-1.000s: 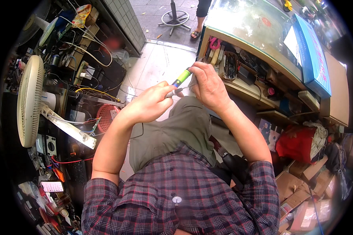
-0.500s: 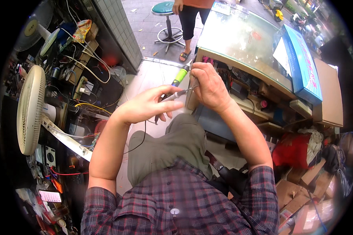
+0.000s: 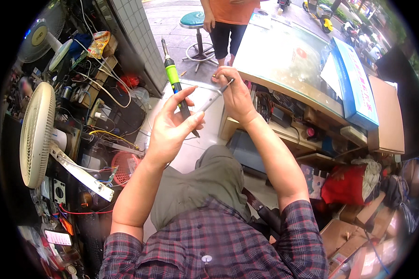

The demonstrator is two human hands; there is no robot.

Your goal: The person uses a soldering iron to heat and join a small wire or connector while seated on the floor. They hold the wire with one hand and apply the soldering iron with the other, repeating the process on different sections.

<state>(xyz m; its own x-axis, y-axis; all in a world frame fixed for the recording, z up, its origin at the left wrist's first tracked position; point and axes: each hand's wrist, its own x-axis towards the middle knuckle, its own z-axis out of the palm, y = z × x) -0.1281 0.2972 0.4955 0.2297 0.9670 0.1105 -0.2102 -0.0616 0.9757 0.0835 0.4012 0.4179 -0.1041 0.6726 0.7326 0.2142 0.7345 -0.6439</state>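
My left hand point(image 3: 170, 132) holds a green and black soldering iron point(image 3: 172, 76), its metal tip pointing up and away from me. The same hand also has a slim grey pen-shaped tool point(image 3: 211, 101) slanting out between thumb and fingers toward the right. My right hand point(image 3: 237, 93) pinches at the dark tip of that grey tool, its fingers closed; whether it holds anything smaller there cannot be made out. Both hands are raised above my lap. A thin cord passes behind my left hand.
On the left stand a white fan point(image 3: 36, 135), a red plastic basket point(image 3: 125, 167), tangled wires and a phone point(image 3: 58, 237). A glass-topped counter point(image 3: 284, 51) with a blue box point(image 3: 354, 83) is at the right. Beyond, a person in orange point(image 3: 230, 14) stands beside a green stool point(image 3: 192, 19).
My left hand has turned upward, swinging the soldering iron left and more upright. The grey tool now slants up to the right. My right hand has shifted slightly, and the person beyond appears higher.
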